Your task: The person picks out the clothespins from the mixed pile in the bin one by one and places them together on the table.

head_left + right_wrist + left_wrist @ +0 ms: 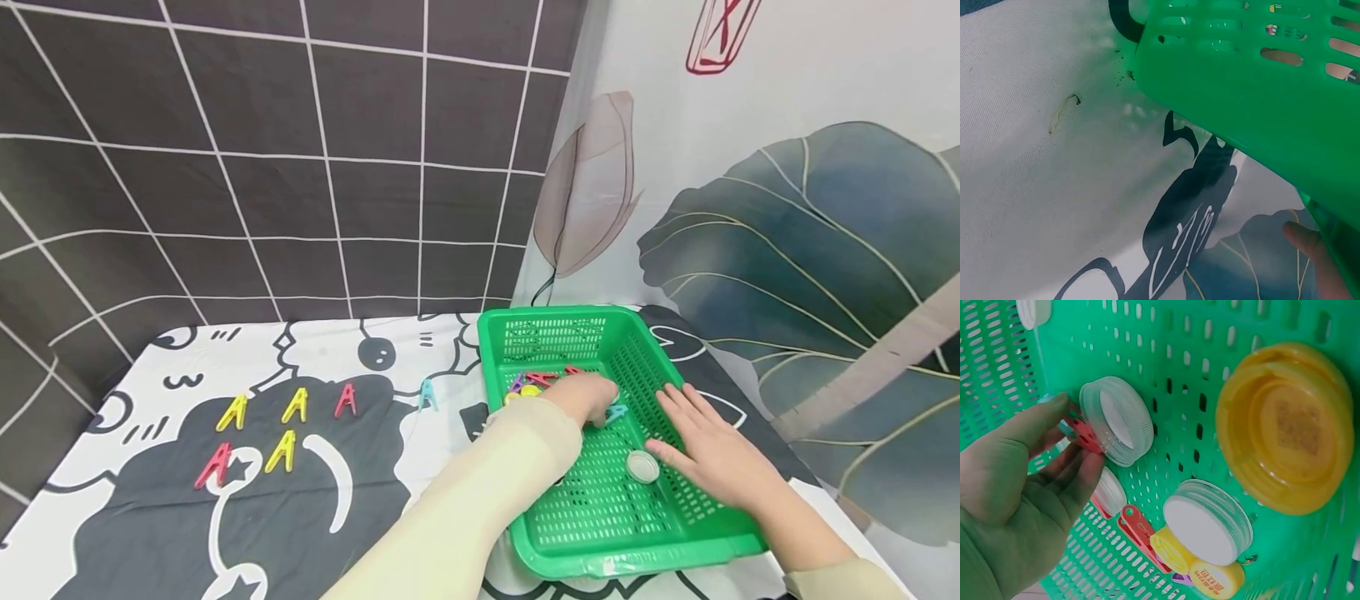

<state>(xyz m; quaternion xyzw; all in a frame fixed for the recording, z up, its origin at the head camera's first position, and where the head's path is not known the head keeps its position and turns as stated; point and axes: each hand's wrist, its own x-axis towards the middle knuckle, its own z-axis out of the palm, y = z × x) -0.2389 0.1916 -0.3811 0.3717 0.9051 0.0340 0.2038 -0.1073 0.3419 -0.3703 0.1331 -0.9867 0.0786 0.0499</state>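
Note:
A green plastic basket (pixel 637 562) holds clothespins and several caps. My left hand (pixel 581 398) reaches inside; in the left wrist view its thumb and fingers pinch a red clothespin (pixel 1087 435), with a teal clothespin (pixel 615 412) close by. Beside the fingertips is a clear ridged cap (pixel 1119 422). Another white cap (pixel 642 467) lies nearer the basket's right wall. My right hand (pixel 708 450) rests with straight fingers against the right side of the basket; in the right wrist view only part of a finger (pixel 1310 244) shows at its edge.
Left of the basket, yellow clothespins (pixel 281 452), red clothespins (pixel 215 465) and a light-blue clothespin (pixel 427 394) stand spaced out on the patterned cloth (pixel 337 546). Inside the basket are an orange-yellow cap (pixel 1291 431) and small yellow caps (pixel 1216 580). A dark tiled backdrop (pixel 375 200) rises behind.

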